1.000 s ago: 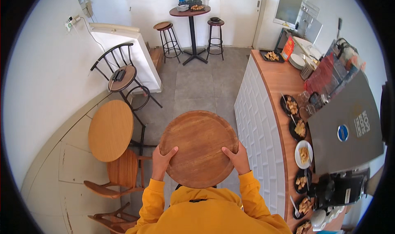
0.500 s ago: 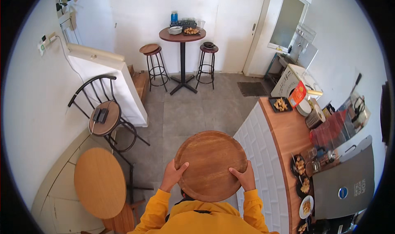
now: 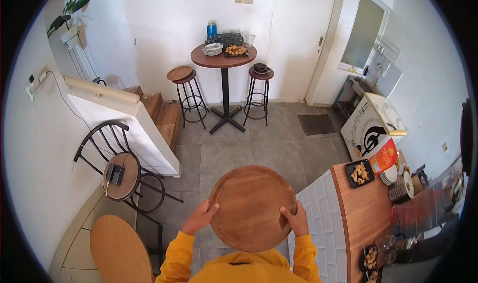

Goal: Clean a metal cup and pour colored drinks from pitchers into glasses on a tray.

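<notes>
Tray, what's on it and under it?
Only the thumbs of your left hand and right hand rest on the tray. Its underside and whatever is directly below are covered.

Round tray (image 3: 253,211): brown wood, visible grain, smooth, low sheen. Sleeve (image 3: 179,255): yellow cloth, matt, creased. Right-hand surface (image 3: 362,215): wood-look top, smooth, slight sheen; side panel (image 3: 318,213) white, brick-patterned. Snack tray (image 3: 355,185): black, looks like plastic. Packet (image 3: 383,156): red, glossy, plastic-looking film. Utensil holder (image 3: 398,194): perforated metal. Bar chair (image 3: 123,176): smooth black metal frame, wood-look seat. Stair treads (image 3: 169,128): wood, visible grain. Floor (image 3: 276,158): grey tile, mostly matt. Mat (image 3: 317,124): dark, rough-looking. Back wall (image 3: 189,14): white, smooth, matt.
</notes>
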`<state>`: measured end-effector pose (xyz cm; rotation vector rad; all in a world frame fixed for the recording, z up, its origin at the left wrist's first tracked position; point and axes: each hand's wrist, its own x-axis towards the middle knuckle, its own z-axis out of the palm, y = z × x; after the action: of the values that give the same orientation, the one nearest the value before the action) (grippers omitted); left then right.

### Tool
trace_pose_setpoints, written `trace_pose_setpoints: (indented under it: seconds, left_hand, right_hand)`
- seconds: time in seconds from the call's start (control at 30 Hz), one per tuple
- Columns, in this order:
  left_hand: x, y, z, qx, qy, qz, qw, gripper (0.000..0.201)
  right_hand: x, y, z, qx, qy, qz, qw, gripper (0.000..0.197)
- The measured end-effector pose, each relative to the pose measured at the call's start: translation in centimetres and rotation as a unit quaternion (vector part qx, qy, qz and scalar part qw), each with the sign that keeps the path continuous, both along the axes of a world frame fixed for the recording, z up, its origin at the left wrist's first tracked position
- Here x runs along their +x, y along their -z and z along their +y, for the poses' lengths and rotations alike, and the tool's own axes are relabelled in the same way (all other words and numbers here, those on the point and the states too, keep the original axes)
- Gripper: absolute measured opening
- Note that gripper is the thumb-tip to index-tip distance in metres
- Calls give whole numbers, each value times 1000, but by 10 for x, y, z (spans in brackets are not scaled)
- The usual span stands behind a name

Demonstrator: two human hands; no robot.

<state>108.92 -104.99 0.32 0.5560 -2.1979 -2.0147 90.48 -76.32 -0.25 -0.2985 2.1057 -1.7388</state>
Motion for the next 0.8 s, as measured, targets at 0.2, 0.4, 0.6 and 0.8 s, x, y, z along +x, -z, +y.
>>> trace_pose_setpoints:
  seconds: [0.2, 0.4, 0.6, 0.8]
  left_hand:
    - [-98, -33, -33, 34, 28, 13, 999, 44]
    - [-188, -41, -54, 27, 23, -42, 998, 42]
    - [-272, -31, -100, 68, 91, -60, 992, 42]
    - [-369, -8, -168, 91, 153, -74, 981, 43]
  right_hand:
    - [-128, 6, -35, 15, -20, 89, 996, 35]
    - [-217, -7, -62, 5, 44, 127, 991, 34]
    - [-267, -1, -83, 51, 112, 126, 984, 32]
    - [-303, -4, -122, 64, 187, 130, 972, 31]
